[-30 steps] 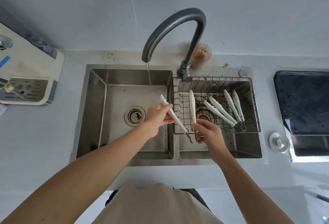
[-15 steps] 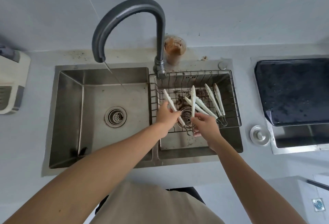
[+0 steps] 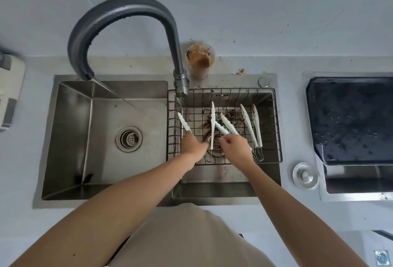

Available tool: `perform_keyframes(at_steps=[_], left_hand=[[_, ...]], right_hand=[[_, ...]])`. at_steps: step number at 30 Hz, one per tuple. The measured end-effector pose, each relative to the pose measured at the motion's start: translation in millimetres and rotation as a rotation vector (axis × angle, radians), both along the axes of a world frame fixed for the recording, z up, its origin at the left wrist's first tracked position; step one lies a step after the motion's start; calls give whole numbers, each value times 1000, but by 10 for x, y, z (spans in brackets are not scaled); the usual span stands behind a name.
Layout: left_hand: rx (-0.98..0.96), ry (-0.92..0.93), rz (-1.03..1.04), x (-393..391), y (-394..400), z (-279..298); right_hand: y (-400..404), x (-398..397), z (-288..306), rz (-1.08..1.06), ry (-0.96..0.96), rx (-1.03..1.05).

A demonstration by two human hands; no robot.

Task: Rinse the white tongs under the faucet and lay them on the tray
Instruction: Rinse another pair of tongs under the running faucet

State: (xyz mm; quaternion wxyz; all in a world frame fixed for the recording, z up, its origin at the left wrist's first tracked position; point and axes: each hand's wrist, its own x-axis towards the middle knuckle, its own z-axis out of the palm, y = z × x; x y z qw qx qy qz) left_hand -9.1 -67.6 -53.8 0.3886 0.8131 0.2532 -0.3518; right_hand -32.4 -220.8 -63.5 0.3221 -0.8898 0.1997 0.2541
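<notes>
My left hand point(image 3: 194, 144) is over the wire basket point(image 3: 223, 91) in the right basin, shut on a pair of white tongs point(image 3: 184, 122) spread in a wide V. Their second arm stands upright between my hands. My right hand point(image 3: 236, 145) is curled around the lower end of a second pair of white tongs point(image 3: 228, 126) lying in the basket. A third pair point(image 3: 252, 126) lies to the right of it. The dark faucet point(image 3: 119, 9) runs a thin stream into the left basin point(image 3: 70, 139). The dark wet tray point(image 3: 348, 118) sits on the counter at the right.
Brown residue stains the basket floor around the drain. A dirty cup point(image 3: 200, 58) stands behind the faucet base. A round metal sink plug point(image 3: 305, 175) lies between sink and tray. A white appliance point(image 3: 8, 92) stands at the far left.
Both hands moved right from the left basin to the basket with the spread tongs. My right hand left the upright arm and closed on the second pair. The view shifted right.
</notes>
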Motion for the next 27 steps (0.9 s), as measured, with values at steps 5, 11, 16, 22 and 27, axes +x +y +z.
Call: perform_keyframes(at_steps=[5, 11, 16, 22, 27], left_hand=[[-34, -70, 47, 22, -79, 38], [-234, 47, -17, 21, -200, 101], [-291, 80, -44, -40, -175, 153], [-326, 63, -10, -78, -34, 283], [-385, 23, 29, -59, 105, 377]], right_hand=[[-351, -44, 95, -57, -52, -337], [-531, -3, 116, 52, 62, -449], [-496, 130, 146, 169, 90, -476], [-463, 216, 81, 243, 81, -505], [-531, 189, 188, 214, -38, -476]])
